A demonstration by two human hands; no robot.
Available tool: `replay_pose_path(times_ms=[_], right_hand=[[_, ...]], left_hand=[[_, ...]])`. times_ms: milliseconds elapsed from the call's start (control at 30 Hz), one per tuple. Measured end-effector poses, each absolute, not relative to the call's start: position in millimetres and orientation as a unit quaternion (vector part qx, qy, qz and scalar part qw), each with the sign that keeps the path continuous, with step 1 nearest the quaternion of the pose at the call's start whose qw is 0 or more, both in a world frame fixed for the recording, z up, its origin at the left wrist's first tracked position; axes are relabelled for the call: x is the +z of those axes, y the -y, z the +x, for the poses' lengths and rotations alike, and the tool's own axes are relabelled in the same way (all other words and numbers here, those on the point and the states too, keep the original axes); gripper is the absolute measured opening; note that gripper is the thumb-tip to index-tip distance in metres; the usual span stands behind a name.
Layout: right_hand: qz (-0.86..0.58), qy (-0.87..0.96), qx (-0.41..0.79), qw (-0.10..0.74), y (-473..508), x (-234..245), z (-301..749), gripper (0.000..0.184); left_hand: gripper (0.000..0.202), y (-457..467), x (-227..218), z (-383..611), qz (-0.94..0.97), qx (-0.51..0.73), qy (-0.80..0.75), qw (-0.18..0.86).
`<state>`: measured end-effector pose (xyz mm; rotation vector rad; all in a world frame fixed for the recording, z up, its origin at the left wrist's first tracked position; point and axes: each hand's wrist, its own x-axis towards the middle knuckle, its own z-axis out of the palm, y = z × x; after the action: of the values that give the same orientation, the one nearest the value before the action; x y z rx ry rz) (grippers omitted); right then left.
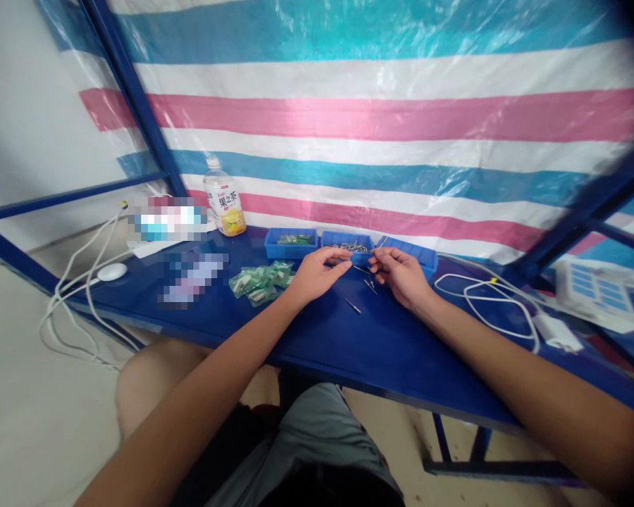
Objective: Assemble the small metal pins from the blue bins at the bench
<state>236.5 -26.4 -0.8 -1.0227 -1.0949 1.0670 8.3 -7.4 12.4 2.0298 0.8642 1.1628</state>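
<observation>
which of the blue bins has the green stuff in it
The leftmost bin, the one nearest the bottle. The middle bin holds metal pins instead.

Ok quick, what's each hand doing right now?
Left hand: fingers pinched shut, contents too small to tell.
Right hand: pinched, seemingly on a thin metal pin.

We've got a drink bottle [224,197] at the tabletop's [349,338] back-left. Green packets [261,279] are piled left of centre, with a white puck [111,271] at the left edge. A white cable loop [486,306] lies near the right edge, striped tarp [380,113] behind.
</observation>
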Motion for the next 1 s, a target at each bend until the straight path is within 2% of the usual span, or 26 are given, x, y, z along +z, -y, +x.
replay_pose_path(times_ms=[233,467,600,700,733,800,867,1000], right_hand=[[-0.431,0.477,0.482,0.595,27,1,235,0.038],[-0.472,0.511,0.517,0.499,17,6,232,0.046],[-0.514,0.578,0.401,0.49,15,6,232,0.052],[-0.493,0.735,0.204,0.418,29,10,232,0.047],[-0.466,0.787,0.161,0.37,36,11,231,0.042],[-0.421,0.856,0.113,0.276,50,12,227,0.034],[-0.383,0.897,0.085,0.204,63,11,221,0.033],[-0.335,0.926,0.051,0.169,68,6,213,0.029]], left_hand=[[0.021,11,15,10,0.78,0.44,-0.323,0.305],[0.022,10,14,11,0.789,0.432,-0.326,0.289],[0.021,11,15,10,0.788,0.435,-0.332,0.283],[0.02,11,16,9,0.789,0.441,-0.33,0.273],[0.02,12,16,9,0.789,0.443,-0.33,0.269],[0.02,12,16,8,0.789,0.446,-0.329,0.267],[0.02,12,15,8,0.787,0.447,-0.328,0.27],[0.02,11,14,8,0.786,0.451,-0.323,0.274]])
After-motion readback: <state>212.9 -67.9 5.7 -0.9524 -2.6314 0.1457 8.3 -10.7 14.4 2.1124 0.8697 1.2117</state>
